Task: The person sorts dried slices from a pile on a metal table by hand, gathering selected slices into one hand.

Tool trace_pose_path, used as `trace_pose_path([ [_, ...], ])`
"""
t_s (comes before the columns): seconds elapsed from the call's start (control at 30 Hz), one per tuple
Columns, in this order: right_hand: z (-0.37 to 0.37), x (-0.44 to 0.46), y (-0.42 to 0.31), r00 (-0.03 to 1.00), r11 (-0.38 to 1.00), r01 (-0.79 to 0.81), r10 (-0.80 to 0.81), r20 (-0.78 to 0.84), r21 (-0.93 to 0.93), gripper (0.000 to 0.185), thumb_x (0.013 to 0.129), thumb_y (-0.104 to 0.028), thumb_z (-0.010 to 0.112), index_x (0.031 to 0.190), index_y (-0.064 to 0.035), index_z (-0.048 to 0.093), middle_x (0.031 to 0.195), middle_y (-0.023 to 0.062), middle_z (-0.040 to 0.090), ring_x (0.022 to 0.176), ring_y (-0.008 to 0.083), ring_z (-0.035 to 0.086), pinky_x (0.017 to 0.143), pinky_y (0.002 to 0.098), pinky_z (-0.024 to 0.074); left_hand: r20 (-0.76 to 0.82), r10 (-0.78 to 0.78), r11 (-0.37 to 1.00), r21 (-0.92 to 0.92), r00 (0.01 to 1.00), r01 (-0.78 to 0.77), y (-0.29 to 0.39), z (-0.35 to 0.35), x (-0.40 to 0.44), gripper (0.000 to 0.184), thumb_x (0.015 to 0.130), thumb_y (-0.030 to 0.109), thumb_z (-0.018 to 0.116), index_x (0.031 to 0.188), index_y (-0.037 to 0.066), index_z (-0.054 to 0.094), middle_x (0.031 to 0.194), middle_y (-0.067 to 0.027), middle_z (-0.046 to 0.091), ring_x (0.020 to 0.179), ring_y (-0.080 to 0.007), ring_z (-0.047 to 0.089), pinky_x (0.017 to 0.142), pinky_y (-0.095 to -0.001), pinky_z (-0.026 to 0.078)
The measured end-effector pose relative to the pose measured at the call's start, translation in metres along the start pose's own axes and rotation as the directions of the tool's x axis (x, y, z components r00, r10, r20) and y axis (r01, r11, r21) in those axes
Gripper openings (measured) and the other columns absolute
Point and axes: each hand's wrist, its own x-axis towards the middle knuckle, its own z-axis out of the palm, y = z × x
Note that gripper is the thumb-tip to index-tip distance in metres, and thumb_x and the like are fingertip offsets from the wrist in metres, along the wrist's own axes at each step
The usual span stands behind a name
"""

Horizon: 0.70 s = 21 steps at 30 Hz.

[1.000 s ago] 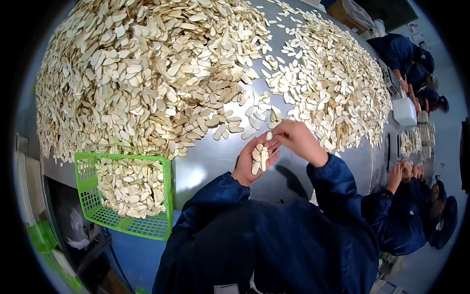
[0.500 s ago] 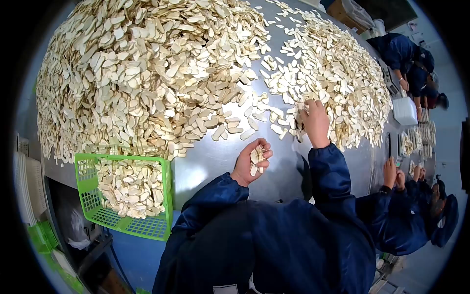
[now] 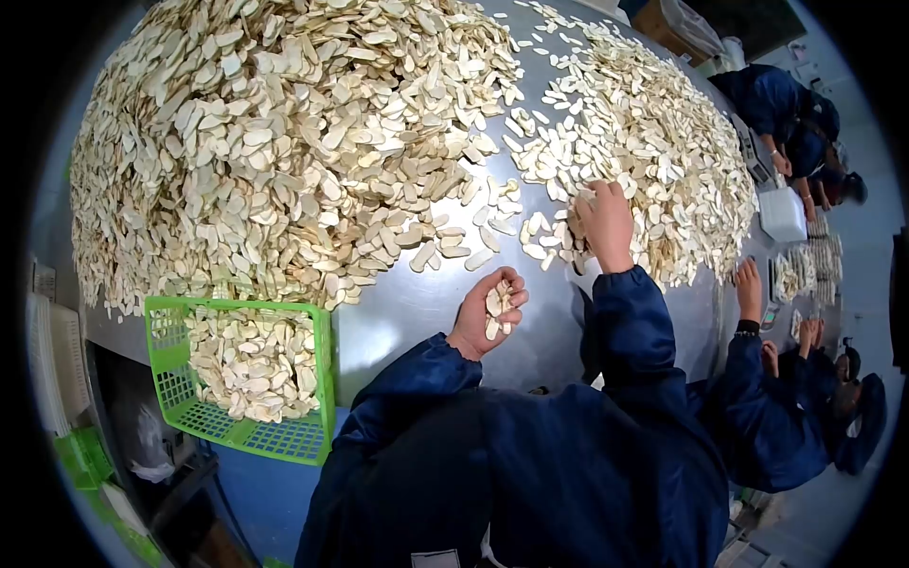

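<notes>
Several pale, flat oval dried slices (image 3: 493,303) lie in my left hand (image 3: 485,314), palm up over the bare metal, its fingers curled around them. My right hand (image 3: 607,225) is palm down at the near left edge of the right-hand pile of slices (image 3: 663,161). Its fingers are bent, with their tips down among the slices; whatever is between them is hidden. Left of both hands rises a much larger heap of similar slices (image 3: 275,142), with loose ones spread along its right side.
A green plastic basket (image 3: 324,379), partly filled with slices, sits tilted at the near left edge of the metal table (image 3: 417,308). Co-workers in blue (image 3: 772,417) are along the right side, one hand (image 3: 748,289) close to the pile. A white box (image 3: 783,215) stands beyond.
My right hand has shifted slightly up and left along the pile's edge. My left hand stays nearly still with its slices. The nearest co-worker's hand has reached farther forward.
</notes>
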Motion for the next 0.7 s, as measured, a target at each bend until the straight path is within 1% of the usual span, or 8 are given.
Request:
trace_pose_path([
  [0.07, 0.004, -0.009, -0.001, 0.998, 0.997, 0.043, -0.045, 0.032, 0.064, 0.021, 0.079, -0.022, 0.064, 0.092, -0.0048, 0.065, 0.088, 0.0131, 0.059, 0.081, 0.0319, 0.059, 0.069, 0.0410, 0.0472, -0.004, -0.003, 1.000, -0.003, 1.000, 0.003, 0.000, 0.001, 0.000, 0.016, 0.096, 0.020, 0.047, 0.094, 0.006, 0.054, 0.086, -0.0039, 0.046, 0.074, -0.0139, 0.042, 0.044, -0.0191, 0.034],
  [0.13, 0.004, -0.017, -0.019, 0.974, 0.980, -0.004, -0.040, 0.222, 0.197, 0.022, 0.079, -0.024, 0.065, 0.093, -0.0057, 0.064, 0.088, 0.0121, 0.060, 0.080, 0.0306, 0.059, 0.067, 0.0388, 0.0475, -0.001, -0.004, 1.000, 0.003, 1.000, 0.004, 0.000, -0.001, 0.001, 0.016, 0.096, 0.020, 0.047, 0.094, 0.005, 0.054, 0.086, -0.0039, 0.046, 0.073, -0.0139, 0.042, 0.044, -0.0191, 0.034],
  [0.3, 0.014, -0.038, -0.041, 0.893, 0.849, 0.392, -0.444, 0.076, 0.355, 0.022, 0.071, -0.015, 0.069, 0.090, -0.0076, 0.062, 0.096, 0.0097, 0.058, 0.094, 0.0301, 0.055, 0.081, 0.0405, 0.0438, 0.008, 0.018, 1.000, 0.014, 1.000, -0.019, 0.001, 0.001, -0.002, 0.017, 0.096, 0.021, 0.047, 0.095, 0.005, 0.054, 0.086, -0.0041, 0.047, 0.073, -0.0140, 0.042, 0.044, -0.0191, 0.035],
  [0.4, 0.004, -0.044, -0.022, 0.847, 0.821, 0.484, -0.526, 0.073, 0.302, 0.022, 0.068, -0.010, 0.069, 0.088, -0.0081, 0.060, 0.099, 0.0100, 0.057, 0.099, 0.0300, 0.053, 0.089, 0.0431, 0.0390, 0.019, 0.024, 1.000, 0.014, 1.000, -0.025, 0.002, 0.002, -0.001, 0.017, 0.095, 0.020, 0.047, 0.095, 0.005, 0.054, 0.086, -0.0043, 0.047, 0.073, -0.0140, 0.043, 0.044, -0.0191, 0.035],
  [0.43, 0.002, -0.042, -0.008, 0.846, 0.838, 0.515, -0.531, 0.052, 0.178, 0.019, 0.070, -0.008, 0.068, 0.087, -0.0075, 0.060, 0.099, 0.0105, 0.058, 0.100, 0.0295, 0.052, 0.091, 0.0444, 0.0371, 0.022, 0.022, 1.000, 0.011, 1.000, -0.022, 0.002, 0.001, -0.001, 0.016, 0.095, 0.020, 0.047, 0.094, 0.005, 0.054, 0.086, -0.0043, 0.048, 0.073, -0.0139, 0.043, 0.044, -0.0192, 0.035],
  [0.53, -0.009, -0.030, 0.038, 0.941, 0.934, 0.327, -0.335, -0.036, -0.144, 0.012, 0.072, -0.007, 0.067, 0.083, -0.0053, 0.062, 0.101, 0.0110, 0.059, 0.103, 0.0320, 0.051, 0.093, 0.0453, 0.0366, 0.013, 0.006, 1.000, 0.012, 1.000, -0.006, 0.001, 0.002, -0.001, 0.015, 0.095, 0.019, 0.046, 0.093, 0.005, 0.053, 0.085, -0.0044, 0.048, 0.073, -0.0136, 0.043, 0.044, -0.0191, 0.035],
  [0.63, -0.014, -0.019, 0.027, 0.939, 0.944, 0.318, -0.326, -0.105, -0.091, 0.009, 0.074, -0.008, 0.066, 0.082, -0.0052, 0.063, 0.102, 0.0114, 0.059, 0.104, 0.0321, 0.051, 0.092, 0.0455, 0.0369, 0.033, 0.000, 0.999, 0.035, 0.999, -0.001, 0.000, 0.002, 0.000, 0.015, 0.095, 0.018, 0.046, 0.092, 0.006, 0.052, 0.085, -0.0041, 0.047, 0.073, -0.0135, 0.042, 0.043, -0.0191, 0.035],
  [0.7, 0.000, -0.016, -0.001, 0.951, 0.948, 0.304, -0.298, -0.077, 0.091, 0.009, 0.077, -0.010, 0.065, 0.084, -0.0049, 0.065, 0.097, 0.0120, 0.060, 0.098, 0.0322, 0.053, 0.086, 0.0429, 0.0412, 0.039, -0.006, 0.999, 0.035, 0.999, 0.004, 0.000, 0.003, 0.000, 0.015, 0.095, 0.019, 0.046, 0.092, 0.006, 0.052, 0.084, -0.0040, 0.047, 0.073, -0.0138, 0.042, 0.043, -0.0193, 0.034],
])
